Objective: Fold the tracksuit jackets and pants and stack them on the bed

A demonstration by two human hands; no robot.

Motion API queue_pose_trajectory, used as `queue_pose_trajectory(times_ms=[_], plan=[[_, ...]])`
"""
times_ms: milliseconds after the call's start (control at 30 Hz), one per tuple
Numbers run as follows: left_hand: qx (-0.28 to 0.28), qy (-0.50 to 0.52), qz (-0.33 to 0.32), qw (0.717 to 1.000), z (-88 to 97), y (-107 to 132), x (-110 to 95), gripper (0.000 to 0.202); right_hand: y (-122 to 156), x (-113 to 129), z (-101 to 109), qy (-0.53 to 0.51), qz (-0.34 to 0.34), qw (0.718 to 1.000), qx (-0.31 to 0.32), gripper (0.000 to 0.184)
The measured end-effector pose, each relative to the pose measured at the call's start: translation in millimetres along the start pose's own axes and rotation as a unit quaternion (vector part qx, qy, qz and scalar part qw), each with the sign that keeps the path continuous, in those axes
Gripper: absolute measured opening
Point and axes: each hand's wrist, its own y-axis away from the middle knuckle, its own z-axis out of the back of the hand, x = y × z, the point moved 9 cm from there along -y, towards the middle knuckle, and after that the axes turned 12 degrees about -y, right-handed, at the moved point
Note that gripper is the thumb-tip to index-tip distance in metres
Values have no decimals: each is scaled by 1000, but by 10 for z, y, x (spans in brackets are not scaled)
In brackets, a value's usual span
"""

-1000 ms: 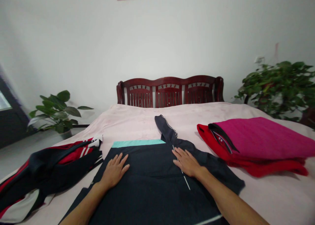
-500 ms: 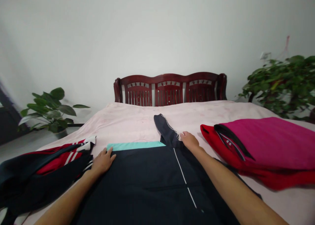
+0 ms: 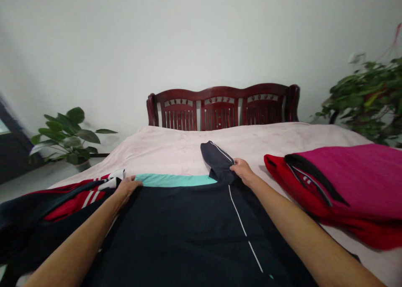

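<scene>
A dark navy jacket (image 3: 176, 224) lies spread on the bed in front of me, with a teal band along its far edge and thin white piping down its right part. Its collar (image 3: 216, 161) sticks out past the teal band toward the headboard. At the far left corner, my left hand (image 3: 127, 188) is closed on the jacket's edge, with some fingers hidden underneath. My right hand (image 3: 243, 169) pinches the cloth at the right side of the collar, thumb and fingers together. Both forearms reach over the jacket's sides.
Dark and red clothes with white stripes (image 3: 91, 197) lie in a heap at the left. To the right is a folded magenta and red garment pile (image 3: 351, 178). A pink sheet (image 3: 169, 148) covers the bed before a wooden headboard (image 3: 220, 107). Potted plants (image 3: 69, 138) stand either side.
My left hand, flatter on the jacket before, has closed around its corner. My right hand now grips the collar side more firmly, and the teal band is slightly lifted. The view has shifted a little.
</scene>
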Motion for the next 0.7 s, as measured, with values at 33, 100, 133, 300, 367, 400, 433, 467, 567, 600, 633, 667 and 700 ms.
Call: queue_pose_trajectory(times_ms=[33,100,133,300,367,400,433,467,567,600,633,667,700], plan=[[0,28,-9,1000,85,70,10,26,63,74,66,-22,11,1000,2,36],[-11,78,-48,996,279,261,56,22,232,163,225,-63,25,998,13,39],[-13,89,-78,993,360,383,82,18,334,166,297,-79,27,996,24,39],[78,-57,-270,958,245,1151,71,11,876,-239,427,12,-61,992,109,31],[85,-138,-290,943,142,1343,48,22,1002,-365,440,56,-89,988,117,27],[79,-177,-284,939,116,1386,31,26,1034,-386,438,59,-97,986,121,24],[70,-216,-270,936,105,1404,8,29,1049,-388,435,54,-107,985,125,19],[63,-250,-255,932,103,1408,-27,32,1050,-381,431,44,-122,983,129,14],[64,-290,-249,922,86,1449,-282,43,987,-320,436,1,-165,979,118,17],[72,-275,-264,922,53,1491,-423,47,947,-283,431,-24,-165,980,104,20],[83,-250,-282,923,3,1547,-579,51,903,-246,410,-51,-159,982,90,21],[91,-219,-297,925,-56,1609,-741,54,858,-216,377,-77,-148,983,78,20],[98,-184,-307,929,-129,1671,-893,55,818,-200,332,-97,-138,983,68,19]])
